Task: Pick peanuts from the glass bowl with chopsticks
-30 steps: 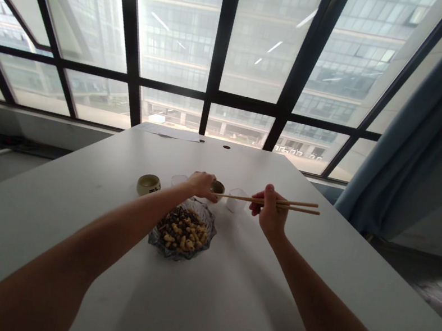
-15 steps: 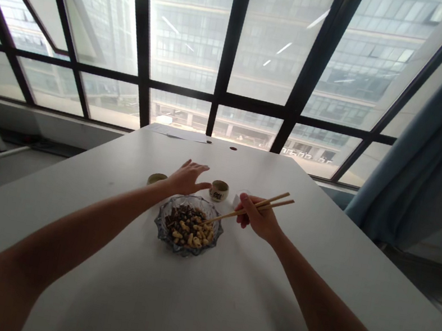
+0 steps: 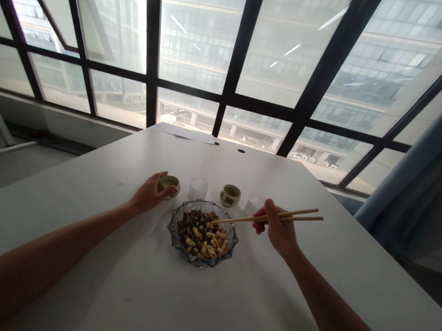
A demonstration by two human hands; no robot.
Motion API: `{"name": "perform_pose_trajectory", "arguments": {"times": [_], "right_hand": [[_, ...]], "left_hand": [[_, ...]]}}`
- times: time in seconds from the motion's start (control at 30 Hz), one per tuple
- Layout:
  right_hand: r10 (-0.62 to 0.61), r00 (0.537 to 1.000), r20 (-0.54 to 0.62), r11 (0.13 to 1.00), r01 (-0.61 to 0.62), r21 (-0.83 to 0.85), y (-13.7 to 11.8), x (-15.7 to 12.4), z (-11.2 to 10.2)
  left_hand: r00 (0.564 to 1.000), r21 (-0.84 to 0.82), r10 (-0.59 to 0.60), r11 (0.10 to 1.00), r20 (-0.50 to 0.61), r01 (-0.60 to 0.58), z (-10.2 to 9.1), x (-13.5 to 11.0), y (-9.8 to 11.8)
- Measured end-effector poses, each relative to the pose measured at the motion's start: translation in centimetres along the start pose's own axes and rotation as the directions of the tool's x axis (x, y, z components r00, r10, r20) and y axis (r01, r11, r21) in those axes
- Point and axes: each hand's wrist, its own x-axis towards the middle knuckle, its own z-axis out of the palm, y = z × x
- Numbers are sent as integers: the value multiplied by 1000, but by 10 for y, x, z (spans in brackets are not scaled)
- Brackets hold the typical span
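My left hand (image 3: 149, 194) curls round the side of a small tea cup (image 3: 174, 194) with dark lettering, thumb in front and fingers behind. In my right hand (image 3: 281, 230) is a pair of wooden chopsticks (image 3: 246, 218), their tips down among the food in a scalloped glass bowl (image 3: 172, 240). Peanuts in their shells (image 3: 209, 248) fill the near right of the bowl, and dark sunflower seeds (image 3: 189, 222) lie at its left and back. Whether the tips pinch anything is too small to tell.
Behind the bowl stand a clear plastic cup (image 3: 198, 189), a second lettered tea cup (image 3: 230, 195) and another clear cup (image 3: 254, 204) near my right hand. Papers (image 3: 186, 133) lie at the far end of the white table (image 3: 114, 284). A blue curtain (image 3: 430, 168) hangs at right.
My left hand has moved left from over the back of the bowl to the left tea cup and taken hold of it. The chopstick tips stay in the bowl.
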Motion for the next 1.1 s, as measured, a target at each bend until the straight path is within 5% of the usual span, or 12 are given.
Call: {"name": "perform_pose_trajectory", "arguments": {"times": [0.2,0.4,0.6,0.73,0.83,1.1], "right_hand": [[5,994,108,1000,-1,-30,13,-12,12],[-117,988,-104,993,117,-7,19,-19,20],[-91,974,208,989,113,-98,11,-29,28],[-131,983,128,965,156,-210,11,-29,26],[-114,993,11,987,115,-110,5,-26,21],[55,961,271,997,-36,-75,-9,-33,27]], "left_hand": [[999,-53,-16,998,46,19,7,-2,-7],[994,-3,76,997,80,-76,7,-5,-3],[986,15,126,992,110,-128,8,-7,0],[985,23,124,992,123,-127,7,-7,2],[984,32,124,991,125,-129,7,-8,4],[985,43,97,994,142,-104,3,-9,8]]}}
